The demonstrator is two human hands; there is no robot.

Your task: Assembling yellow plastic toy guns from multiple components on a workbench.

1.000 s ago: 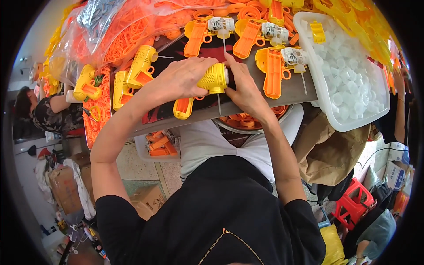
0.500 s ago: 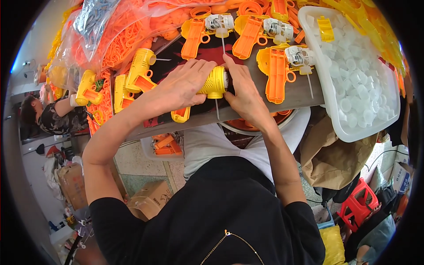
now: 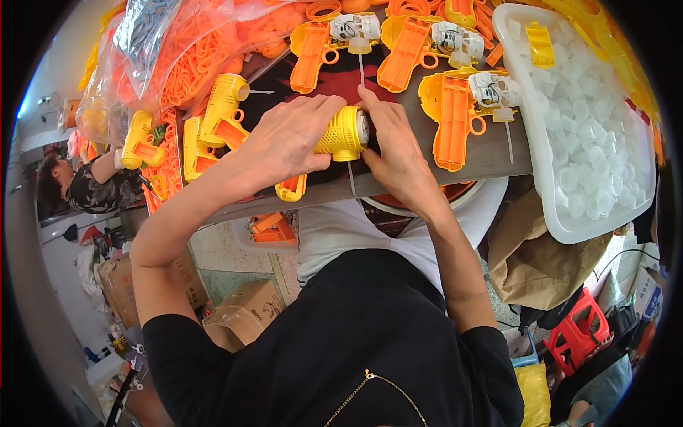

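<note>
My left hand (image 3: 293, 135) is closed around the body of a yellow toy gun (image 3: 343, 135), which lies on its side with its perforated barrel toward the right. A thin pale stem sticks out below the barrel, and the yellow-orange handle end (image 3: 290, 188) shows under my left wrist. At the round whitish front end, my right hand (image 3: 400, 153) has its thumb and forefinger curved around the rim; its other fingers are partly hidden. Open half-shells with orange grips and white motor units lie beyond and to the right, such as this toy gun half (image 3: 455, 121).
Closed yellow toy guns (image 3: 222, 110) stand at the left. A white tub (image 3: 551, 220) of translucent caps overhangs the table's right edge. Clear bags of orange parts (image 3: 192, 64) fill the far left. A paper bag (image 3: 530, 263) sits below the tub. Another person (image 3: 99, 185) is at the far left.
The view has shifted slightly, so the tub and the toy halves sit a little further right. Both hands keep nearly the same place on the yellow toy gun.
</note>
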